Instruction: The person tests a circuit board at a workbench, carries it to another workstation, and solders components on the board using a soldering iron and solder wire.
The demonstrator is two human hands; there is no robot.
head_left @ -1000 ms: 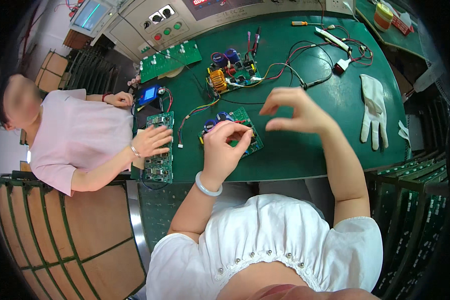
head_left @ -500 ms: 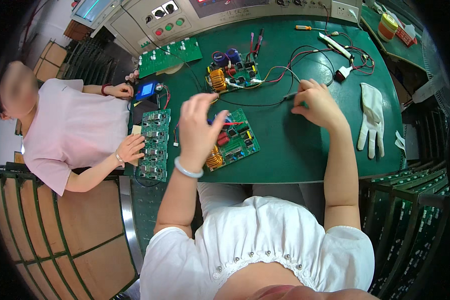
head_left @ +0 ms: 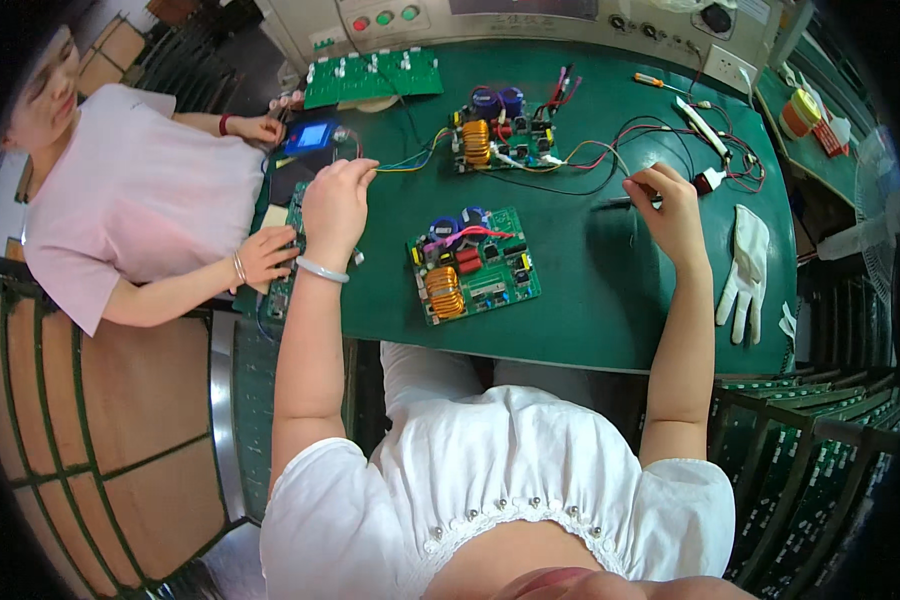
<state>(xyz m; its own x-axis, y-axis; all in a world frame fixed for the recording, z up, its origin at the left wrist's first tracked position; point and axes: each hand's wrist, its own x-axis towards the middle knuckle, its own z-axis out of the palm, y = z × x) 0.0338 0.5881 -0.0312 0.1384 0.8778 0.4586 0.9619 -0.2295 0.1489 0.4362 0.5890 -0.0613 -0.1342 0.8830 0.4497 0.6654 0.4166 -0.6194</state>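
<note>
Shifted toward the left edge of the surface (head_left: 580,315), my left hand (head_left: 336,206) pinches coloured wires (head_left: 406,169), uncovering the nearer circuit board (head_left: 478,268); right hand (head_left: 667,212) narrowed at dark probe (head_left: 612,203), hold unclear

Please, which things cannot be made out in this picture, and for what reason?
Head view:
Coloured wires: middle stretch hidden by the left hand.
Co-worker's circuit panel: partly hidden by the same hand.
Right hand: too small to tell whether it grips the dark probe.
Instrument panel: cut off by the upper edge.
</note>
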